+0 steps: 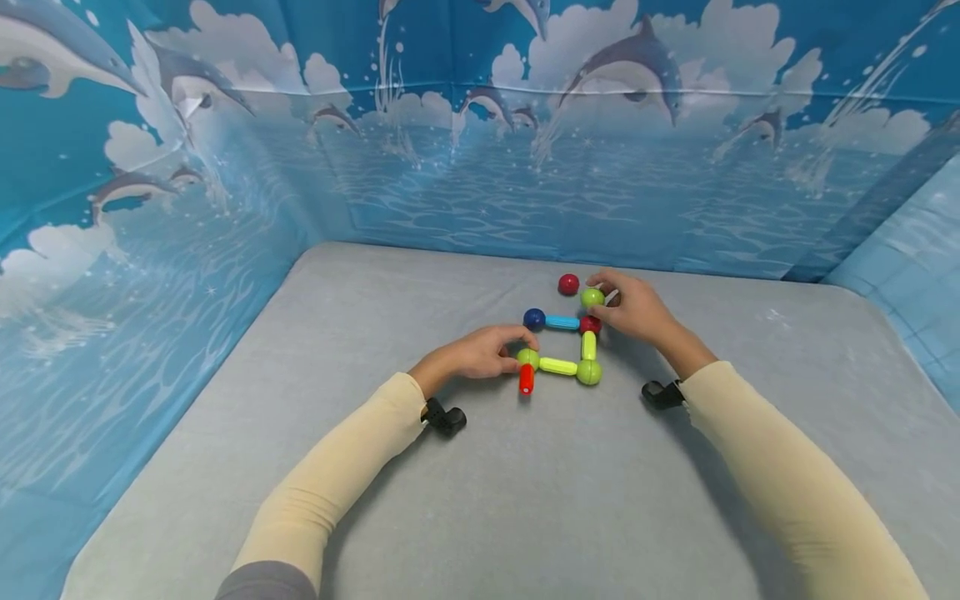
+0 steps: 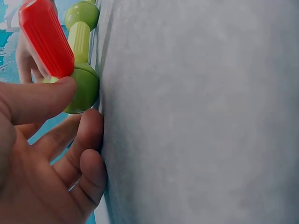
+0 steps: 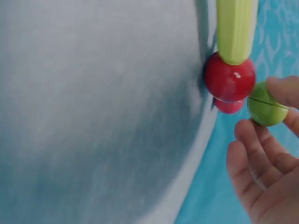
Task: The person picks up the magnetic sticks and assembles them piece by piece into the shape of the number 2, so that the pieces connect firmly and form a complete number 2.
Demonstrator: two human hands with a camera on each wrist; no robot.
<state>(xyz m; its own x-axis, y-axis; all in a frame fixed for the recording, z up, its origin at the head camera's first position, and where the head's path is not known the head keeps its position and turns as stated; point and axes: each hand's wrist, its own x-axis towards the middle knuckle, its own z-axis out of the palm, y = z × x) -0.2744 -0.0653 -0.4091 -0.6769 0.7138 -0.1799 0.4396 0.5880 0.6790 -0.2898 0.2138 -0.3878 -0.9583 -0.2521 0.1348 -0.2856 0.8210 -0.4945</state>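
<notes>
My left hand [image 1: 483, 352] holds a green ball [image 2: 86, 88] between thumb and fingers. A red ribbed rod [image 1: 527, 380] stands out from that ball. A yellow-green rod [image 1: 558, 367] links it to a second green ball [image 1: 588, 372]. From there another yellow-green rod [image 1: 588, 345] runs to a red ball [image 1: 590, 325], then a light-blue rod [image 1: 562, 322] leads to a dark blue ball [image 1: 534, 319]. My right hand [image 1: 636, 310] pinches a separate green ball [image 3: 267, 105] with thumb and fingertips, close to that red ball; the right wrist view shows it off the table.
A loose red ball [image 1: 568, 284] lies near the table's far edge. The grey table [image 1: 510, 500] is bordered at the back and sides by a blue dolphin-print curtain [image 1: 465, 183]. Black wrist devices [image 1: 444, 418] are strapped at both sleeves.
</notes>
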